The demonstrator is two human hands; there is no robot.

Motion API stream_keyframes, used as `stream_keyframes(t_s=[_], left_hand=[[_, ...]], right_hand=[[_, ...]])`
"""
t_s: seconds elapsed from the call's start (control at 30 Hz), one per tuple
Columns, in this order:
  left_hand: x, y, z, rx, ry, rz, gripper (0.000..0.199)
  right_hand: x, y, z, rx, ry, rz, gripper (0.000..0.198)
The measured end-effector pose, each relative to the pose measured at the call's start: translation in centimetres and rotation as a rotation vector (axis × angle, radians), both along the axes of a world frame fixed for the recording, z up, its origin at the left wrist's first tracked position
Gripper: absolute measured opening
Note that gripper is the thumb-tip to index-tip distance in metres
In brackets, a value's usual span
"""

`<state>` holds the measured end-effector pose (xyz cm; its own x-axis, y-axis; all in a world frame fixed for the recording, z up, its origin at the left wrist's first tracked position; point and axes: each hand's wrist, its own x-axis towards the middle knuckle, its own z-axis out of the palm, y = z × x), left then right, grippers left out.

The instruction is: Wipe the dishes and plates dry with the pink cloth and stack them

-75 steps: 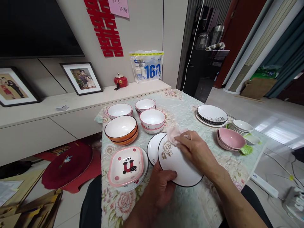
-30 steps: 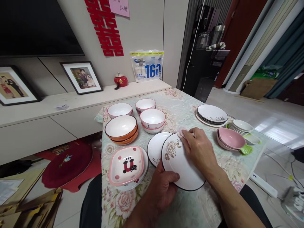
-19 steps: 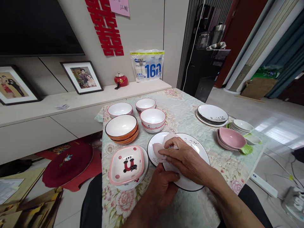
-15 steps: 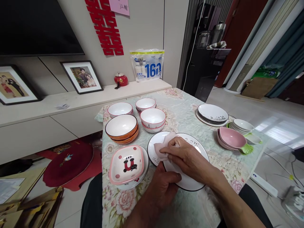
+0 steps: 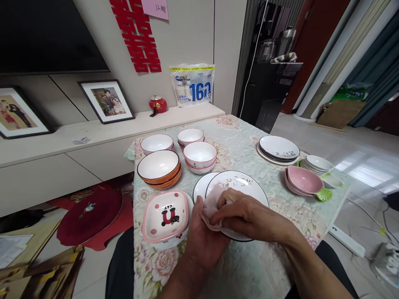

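Note:
A white plate with a dark rim and a vine pattern (image 5: 254, 193) is gripped at its near left edge by my left hand (image 5: 204, 236), thumb on top and fingers beneath. My right hand (image 5: 249, 214) is closed on a pale pink cloth (image 5: 213, 201), pressed against the plate's left side. Part of a second dark-rimmed plate (image 5: 201, 185) shows on the table, behind and left of the held one. Close to my left hand lies a square pink-rimmed dish with a cat design (image 5: 160, 211), stacked on a white dish.
Stacked orange bowls (image 5: 158, 168) and red-rimmed white bowls (image 5: 199, 153) stand at the back left of the floral tablecloth (image 5: 237, 135). On the right are a stack of plates (image 5: 279, 147), small white bowls (image 5: 319, 162) and pink leaf-handled bowls (image 5: 305, 180).
The held plate has shifted slightly left and turned, its pattern now at the far side. My left thumb has moved up to its left edge, while the cloth has come nearer me.

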<state>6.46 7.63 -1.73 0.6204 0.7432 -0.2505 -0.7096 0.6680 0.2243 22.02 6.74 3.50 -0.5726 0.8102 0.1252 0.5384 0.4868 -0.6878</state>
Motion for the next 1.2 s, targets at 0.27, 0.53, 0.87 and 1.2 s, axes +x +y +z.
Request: stream_keyframes(t_s=[0.27,0.53,0.87,1.2], left_hand=[[0.7,0.3,0.4,-0.043,0.102,0.04,0.049],[1.1,-0.3,0.4,-0.125,0.213,0.027,0.049],[0.8,-0.1,0.1,0.03,0.077,-0.015,0.062],[0.8,-0.3,-0.4,0.013,0.142,0.067,0.057]], right_hand=[[3.3,-0.5,-0.2,-0.065,-0.126,-0.108,0.031],[1.1,1.2,-2.3,0.292,-0.214,-0.647,0.025],[-0.5,-0.4,0.1,0.132,-0.135,-0.114,0.018],[1.2,0.9,-2.0,0.433,-0.398,-0.63,0.016]])
